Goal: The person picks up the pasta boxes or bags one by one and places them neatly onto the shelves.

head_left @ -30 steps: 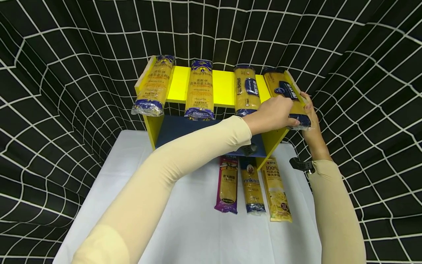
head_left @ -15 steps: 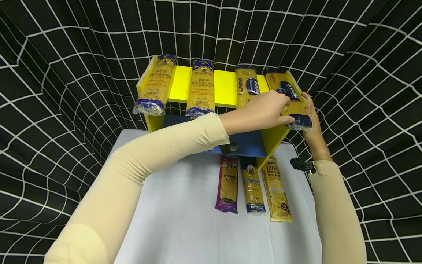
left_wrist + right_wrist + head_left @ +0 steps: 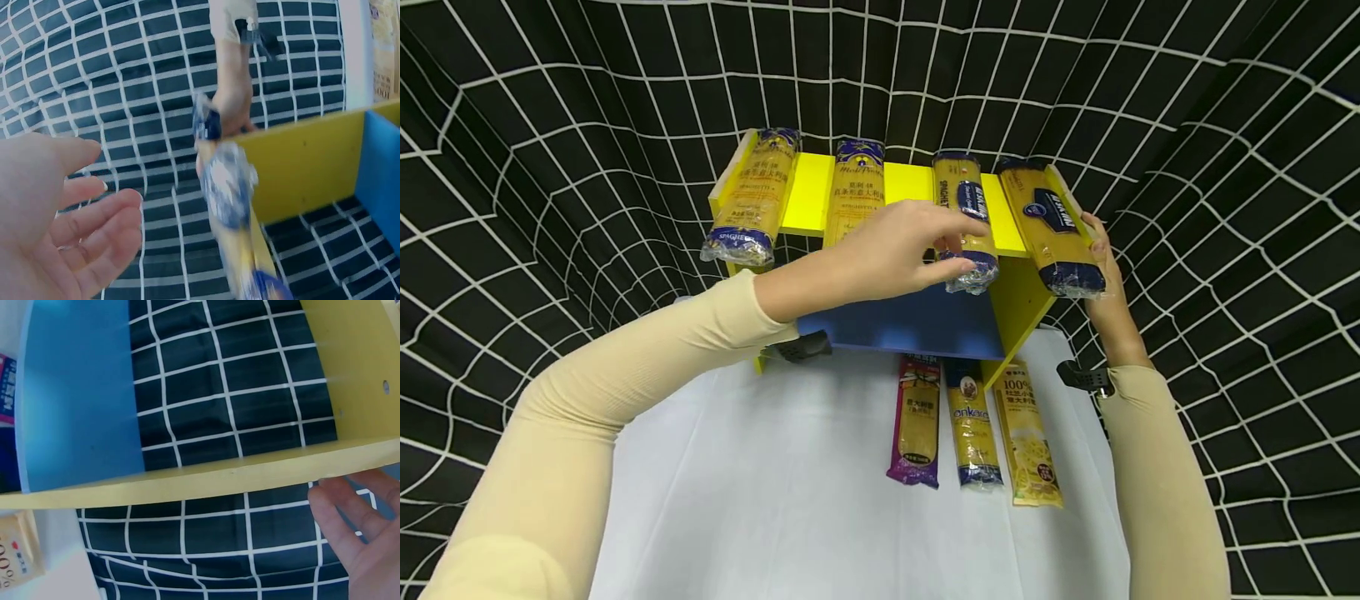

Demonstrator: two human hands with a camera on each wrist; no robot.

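My left hand hovers with bent, parted fingers in front of a spaghetti packet, second from the right on the yellow top shelf. Nothing is between its fingers in the left wrist view, where the hand is apart from the packets. At the far right of the top lies another spaghetti packet, tilted along the side panel. My right hand rests against the outer face of that panel; its fingers touch the panel near its edge in the right wrist view.
Two more spaghetti packets lie on the top shelf, one at the left end and one left of middle. Below is a blue shelf. A purple packet, an Ankara packet and a yellow packet lie on the white table.
My left hand has let go of the far-right spaghetti packet and moved left, past the packet beside it. The right hand stays at the side panel.
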